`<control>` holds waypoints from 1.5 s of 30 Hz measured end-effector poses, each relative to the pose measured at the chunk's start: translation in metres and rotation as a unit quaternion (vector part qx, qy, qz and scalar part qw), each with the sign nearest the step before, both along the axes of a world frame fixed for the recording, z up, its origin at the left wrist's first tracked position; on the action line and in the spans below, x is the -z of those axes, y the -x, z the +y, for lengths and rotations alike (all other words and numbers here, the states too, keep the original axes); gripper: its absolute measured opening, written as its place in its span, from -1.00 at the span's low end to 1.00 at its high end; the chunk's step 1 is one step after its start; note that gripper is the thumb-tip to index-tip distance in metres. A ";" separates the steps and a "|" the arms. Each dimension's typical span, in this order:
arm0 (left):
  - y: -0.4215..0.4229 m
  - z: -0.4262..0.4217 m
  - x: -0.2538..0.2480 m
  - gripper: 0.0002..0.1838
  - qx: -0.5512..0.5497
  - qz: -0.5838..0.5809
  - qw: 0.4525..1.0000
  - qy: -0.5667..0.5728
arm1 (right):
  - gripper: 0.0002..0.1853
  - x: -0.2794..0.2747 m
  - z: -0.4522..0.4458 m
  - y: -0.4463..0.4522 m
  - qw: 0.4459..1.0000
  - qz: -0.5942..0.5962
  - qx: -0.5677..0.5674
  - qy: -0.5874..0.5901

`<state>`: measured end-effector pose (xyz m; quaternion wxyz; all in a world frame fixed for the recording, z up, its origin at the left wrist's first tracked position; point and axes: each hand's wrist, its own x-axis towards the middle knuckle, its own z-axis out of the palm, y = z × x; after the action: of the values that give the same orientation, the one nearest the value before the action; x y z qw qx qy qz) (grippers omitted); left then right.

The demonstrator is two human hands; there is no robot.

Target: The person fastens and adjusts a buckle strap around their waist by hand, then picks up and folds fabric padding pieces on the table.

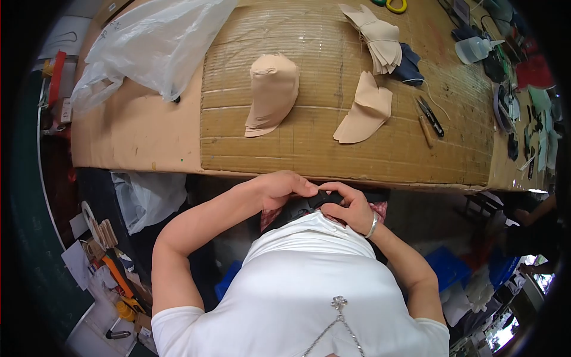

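Observation:
Both hands are at the waist, just below the table's front edge. My left hand has its fingers closed at a black thing, which looks like a strap or pouch. From the right, my right hand curls its fingers round the same black thing. On the cardboard-covered table lie a stack of beige pieces, a smaller beige stack and a tied beige bundle. Dark blue fabric is beside the bundle.
A clear plastic bag lies at the table's left. Black snips and a wooden-handled tool are at the right, with a squeeze bottle beyond. Another person's arm shows at the far right.

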<state>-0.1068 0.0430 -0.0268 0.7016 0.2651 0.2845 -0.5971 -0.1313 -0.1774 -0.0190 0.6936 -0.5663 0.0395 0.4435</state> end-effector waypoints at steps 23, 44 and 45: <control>-0.020 -0.005 -0.001 -0.77 0.029 -0.007 1.000 -0.009 | -0.73 -0.042 0.010 -0.015 0.627 -0.738 -0.005 0.248; -0.002 0.019 -0.038 -0.68 0.035 -0.158 0.986 -0.027 | -0.88 -0.029 0.015 -0.037 0.603 -0.765 -0.157 0.163; 0.004 0.019 -0.043 -0.58 0.064 -0.246 0.963 -0.087 | -0.88 -0.030 0.016 -0.036 0.620 -0.748 -0.160 0.172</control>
<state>-0.1110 0.0621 0.0167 0.6844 0.4815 0.1368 -0.5301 -0.0956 -0.1617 0.0109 0.2915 -0.8089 -0.5086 -0.0445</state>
